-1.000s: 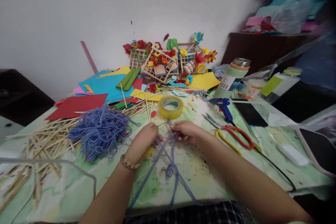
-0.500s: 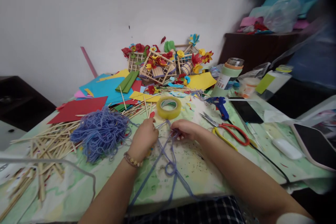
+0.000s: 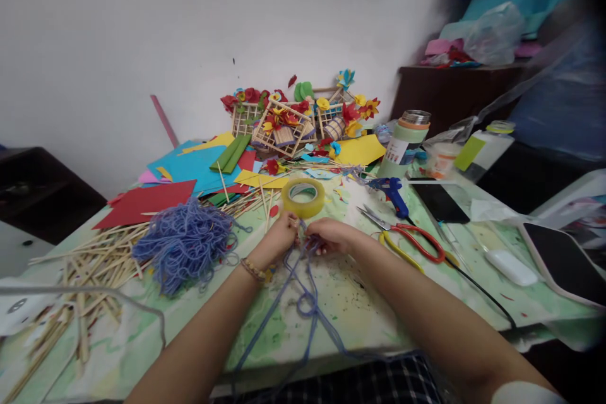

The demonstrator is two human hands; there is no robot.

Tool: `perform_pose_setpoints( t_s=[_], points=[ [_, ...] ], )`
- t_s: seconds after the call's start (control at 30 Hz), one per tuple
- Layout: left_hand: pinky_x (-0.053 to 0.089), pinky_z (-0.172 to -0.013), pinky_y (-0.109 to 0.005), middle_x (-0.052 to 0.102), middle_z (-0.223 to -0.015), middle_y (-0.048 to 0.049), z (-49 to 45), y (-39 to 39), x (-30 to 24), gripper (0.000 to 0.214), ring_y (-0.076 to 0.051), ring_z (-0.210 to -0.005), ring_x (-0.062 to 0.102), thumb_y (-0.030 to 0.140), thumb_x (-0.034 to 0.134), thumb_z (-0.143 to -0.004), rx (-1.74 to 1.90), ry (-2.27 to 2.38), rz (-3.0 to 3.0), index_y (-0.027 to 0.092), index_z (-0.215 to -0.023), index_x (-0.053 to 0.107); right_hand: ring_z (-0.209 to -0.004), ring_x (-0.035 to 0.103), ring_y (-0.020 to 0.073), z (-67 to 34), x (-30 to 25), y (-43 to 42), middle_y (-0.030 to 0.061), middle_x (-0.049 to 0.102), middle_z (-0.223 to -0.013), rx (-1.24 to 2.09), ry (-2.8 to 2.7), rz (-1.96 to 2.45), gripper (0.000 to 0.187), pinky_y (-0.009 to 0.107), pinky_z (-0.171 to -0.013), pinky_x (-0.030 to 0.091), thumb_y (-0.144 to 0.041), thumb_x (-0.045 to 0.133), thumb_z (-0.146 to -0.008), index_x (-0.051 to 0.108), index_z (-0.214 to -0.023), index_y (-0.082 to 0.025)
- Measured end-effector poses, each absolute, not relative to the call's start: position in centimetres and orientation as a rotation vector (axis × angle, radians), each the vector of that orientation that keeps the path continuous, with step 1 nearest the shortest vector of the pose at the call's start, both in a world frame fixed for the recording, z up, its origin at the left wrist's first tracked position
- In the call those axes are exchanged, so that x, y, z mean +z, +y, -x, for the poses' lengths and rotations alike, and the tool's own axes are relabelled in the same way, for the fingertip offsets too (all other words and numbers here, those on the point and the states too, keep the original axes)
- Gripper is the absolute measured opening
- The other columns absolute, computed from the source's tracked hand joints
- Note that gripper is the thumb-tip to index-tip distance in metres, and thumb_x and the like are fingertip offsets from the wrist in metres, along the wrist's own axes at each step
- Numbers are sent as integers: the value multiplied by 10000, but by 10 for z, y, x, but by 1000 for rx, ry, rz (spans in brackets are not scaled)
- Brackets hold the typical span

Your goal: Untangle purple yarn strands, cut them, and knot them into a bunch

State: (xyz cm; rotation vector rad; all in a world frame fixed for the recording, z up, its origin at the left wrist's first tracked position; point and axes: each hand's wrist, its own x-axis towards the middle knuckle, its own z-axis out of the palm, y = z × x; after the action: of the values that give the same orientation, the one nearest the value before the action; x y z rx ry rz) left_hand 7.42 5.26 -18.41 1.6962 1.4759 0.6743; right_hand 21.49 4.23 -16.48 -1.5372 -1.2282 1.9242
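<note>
Blue-purple yarn [image 3: 307, 305] runs from between my hands down over the table's front edge, with a small loop partway along. My left hand [image 3: 283, 235] is closed on the yarn, its fingers pinched together near the tape. Just beside it, my right hand [image 3: 329, 237] also grips the yarn with curled fingers; the exact strands in the fingertips are partly hidden. Directly behind the hands lies a roll of yellow tape [image 3: 290, 203]. A tangled heap of the same yarn [image 3: 187, 243] rests left of my left hand.
Scissors [image 3: 419, 241], a blue glue gun [image 3: 394, 196] and a phone [image 3: 440, 201] lie to the right. Wooden sticks [image 3: 89, 265] and coloured paper [image 3: 146, 203] cover the left. Stick frames with paper flowers [image 3: 284, 129] stand at the back, near a bottle [image 3: 402, 145].
My left hand has moved right, close to my right hand, and now pinches the yarn there. My right hand has stayed nearly in place. The view has shifted slightly.
</note>
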Motion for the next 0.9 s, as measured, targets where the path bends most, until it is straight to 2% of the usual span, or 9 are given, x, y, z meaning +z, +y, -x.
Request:
perform_pose_setpoints(
  t_s=[0.13,0.27,0.4,0.53,0.67,0.77,0.9],
  points=[
    [346,-431,-193,449,-526,89,-56,51,-179,191,-102,-397,461,110,445,-783,707,1340,-1542,207,-938,389,-281,433,92,-216,-164,44,-8,539,-421,1975,-1188,1574,164,173,-298,312,-113,423,-812,500,-671,-145],
    [289,-404,-169,495,-548,70,-44,52,-176,140,-77,-404,453,144,534,-731,696,1236,-1464,192,-855,490,-305,451,94,-218,-166,46,25,596,-482,2016,-1139,1559,148,176,-325,321,-127,407,-807,500,-692,-143],
    [231,-378,-173,490,-464,46,-48,52,-185,24,-69,-360,413,177,565,-695,636,1214,-1360,157,-704,574,-355,473,96,-220,-170,49,46,631,-543,2101,-1074,1444,176,175,-359,332,-169,365,-808,504,-703,-147],
    [175,-363,-188,519,-475,9,-57,44,-183,209,-58,-345,372,333,587,-709,567,1142,-1262,139,-630,593,-424,494,99,-220,-171,49,71,659,-612,2237,-1008,1277,195,172,-419,372,-200,339,-783,500,-685,-148],
    [103,-366,-209,530,-501,-24,-62,33,-173,455,-53,-354,344,550,569,-695,497,1043,-1178,150,-490,494,-456,517,111,-220,-171,48,78,661,-615,2312,-979,1205,212,171,-427,377,-222,343,-773,527,-706,-139],
    [57,-375,-221,532,-506,-22,-64,32,-171,482,-48,-351,316,593,602,-654,496,1032,-1140,156,-492,481,-444,510,106,-219,-171,48,81,664,-613,2327,-978,1194,216,165,-414,365,-219,346,-766,534,-702,-135],
    [36,-385,-234,515,-486,-15,-66,34,-177,498,-37,-338,265,597,618,-640,531,1047,-1129,153,-464,475,-404,483,97,-218,-168,47,85,666,-612,2327,-997,1201,252,160,-337,248,-215,342,-771,565,-717,-114]
  ],
)
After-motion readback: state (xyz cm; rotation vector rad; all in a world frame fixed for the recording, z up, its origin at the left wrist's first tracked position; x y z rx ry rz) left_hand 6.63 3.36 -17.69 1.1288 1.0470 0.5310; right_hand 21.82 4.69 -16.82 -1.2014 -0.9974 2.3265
